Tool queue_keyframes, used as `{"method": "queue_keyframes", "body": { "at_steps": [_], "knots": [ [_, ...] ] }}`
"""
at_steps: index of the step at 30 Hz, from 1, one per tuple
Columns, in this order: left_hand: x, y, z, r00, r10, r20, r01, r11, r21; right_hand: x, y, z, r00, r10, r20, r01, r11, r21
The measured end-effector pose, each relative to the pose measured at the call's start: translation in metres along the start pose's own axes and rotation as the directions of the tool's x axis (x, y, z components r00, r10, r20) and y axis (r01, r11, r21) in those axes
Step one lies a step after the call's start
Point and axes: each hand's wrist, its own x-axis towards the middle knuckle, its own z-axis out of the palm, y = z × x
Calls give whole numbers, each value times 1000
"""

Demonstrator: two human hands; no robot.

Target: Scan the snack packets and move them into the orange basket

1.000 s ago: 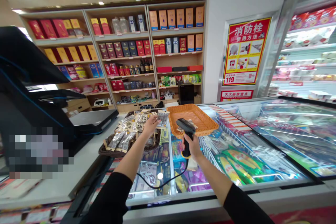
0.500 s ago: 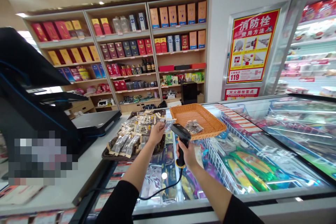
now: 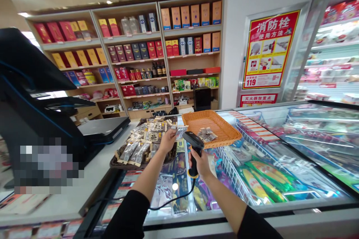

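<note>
wall shelves (image 3: 193, 61) stand beyond a glass-topped freezer (image 3: 297, 216), where, left of the orange basket (image 3: 213, 121), the left hand (image 3: 168, 140) pinches a packet (image 3: 181, 131) and, by that basket's near-left corner, the right hand (image 3: 201, 162) grips a scanner (image 3: 194, 140), its nose now nearer the packet than a second ago, apparently aligning both.

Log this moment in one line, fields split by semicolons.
Left hand: pinching small silvery plastic packet; right hand: gripping black handheld scanner; dark brown woven basket: heaped beige-ended packets; orange woven basket: some small packets
</note>
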Motion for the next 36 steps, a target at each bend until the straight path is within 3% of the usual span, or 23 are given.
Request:
{"method": "queue_keyframes", "body": {
  "at_steps": [3,7,12,16,22,26,30,33,36],
  "knots": [
    [1,4,-1,999,15,-47,-12,998,67,6,-5,-18,998,-19,-63,20,1000,15],
    [14,28,8,990,66,-129,-28,960,277,23,-26,-65,965,-27,-259,53,994,93],
    [44,51,51,1000,13,-21,-3,900,436,40,-46,-123,929,-60,-365,116,984,134],
    [60,37,97,987,-70,143,8,919,395,44,-44,-147,909,-17,-416,114,971,209],
    [67,10,128,970,-166,175,68,883,464,48,-41,-147,898,-14,-440,123,968,219],
    [65,9,132,972,-127,195,5,850,527,49,-44,-142,886,-6,-464,126,965,228],
    [64,22,126,987,43,154,-126,805,580,49,-46,-141,889,5,-459,115,966,233],
    [62,37,98,987,94,128,-155,744,650,44,-47,-139,888,-29,-458,130,973,190],
    [56,47,48,991,102,86,-131,625,770,37,-48,-131,907,-108,-407,163,981,101]
  ]
}}
